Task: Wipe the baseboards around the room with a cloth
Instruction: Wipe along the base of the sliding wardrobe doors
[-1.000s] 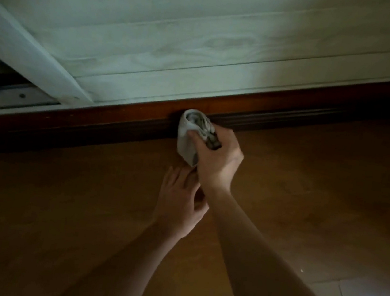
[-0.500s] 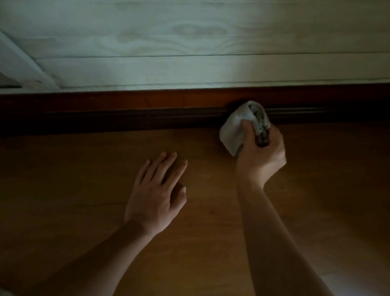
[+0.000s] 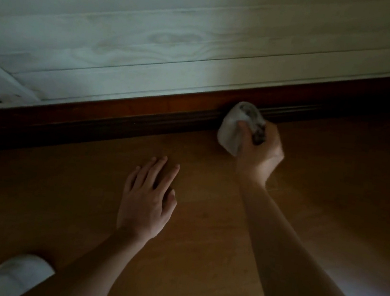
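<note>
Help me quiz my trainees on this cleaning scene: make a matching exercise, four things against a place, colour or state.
1 cloth
2 left hand
3 baseboard
4 wall boards

A palm down over the floor, fingers straight
B pale, above the dark strip
C bunched in the right hand, against the baseboard
D reddish-brown, between wall and floor

Pairs: 1-C, 2-A, 3-D, 4-B
</note>
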The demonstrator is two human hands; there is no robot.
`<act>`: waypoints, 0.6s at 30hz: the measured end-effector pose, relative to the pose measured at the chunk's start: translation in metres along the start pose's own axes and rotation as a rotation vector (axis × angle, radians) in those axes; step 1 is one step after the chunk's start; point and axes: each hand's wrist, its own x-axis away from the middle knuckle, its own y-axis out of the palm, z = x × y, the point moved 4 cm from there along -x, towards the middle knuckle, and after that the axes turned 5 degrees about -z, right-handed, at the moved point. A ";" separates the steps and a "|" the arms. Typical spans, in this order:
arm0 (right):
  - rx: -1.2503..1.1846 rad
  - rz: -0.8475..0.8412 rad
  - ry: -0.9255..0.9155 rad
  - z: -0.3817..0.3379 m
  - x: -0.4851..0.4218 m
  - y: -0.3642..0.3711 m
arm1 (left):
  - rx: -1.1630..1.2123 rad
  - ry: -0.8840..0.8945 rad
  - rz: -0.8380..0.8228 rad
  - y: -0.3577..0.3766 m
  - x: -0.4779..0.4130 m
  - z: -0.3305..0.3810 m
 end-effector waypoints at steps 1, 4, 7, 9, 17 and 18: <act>-0.011 0.039 0.043 0.006 -0.006 -0.008 | -0.008 -0.001 -0.002 0.001 0.000 0.001; -0.038 0.130 0.135 0.020 -0.018 -0.024 | -0.020 -0.009 -0.007 0.003 0.000 0.002; -0.045 0.157 0.166 0.022 -0.017 -0.020 | -0.039 -0.019 -0.017 0.004 0.000 0.002; -0.037 0.129 0.159 0.020 -0.012 -0.013 | -0.041 -0.021 -0.017 0.003 0.001 0.002; -0.015 0.247 0.233 0.031 -0.029 -0.032 | -0.062 -0.031 -0.036 0.001 -0.001 0.004; -0.018 0.236 0.229 0.030 -0.027 -0.029 | -0.064 -0.030 -0.038 0.001 -0.001 0.004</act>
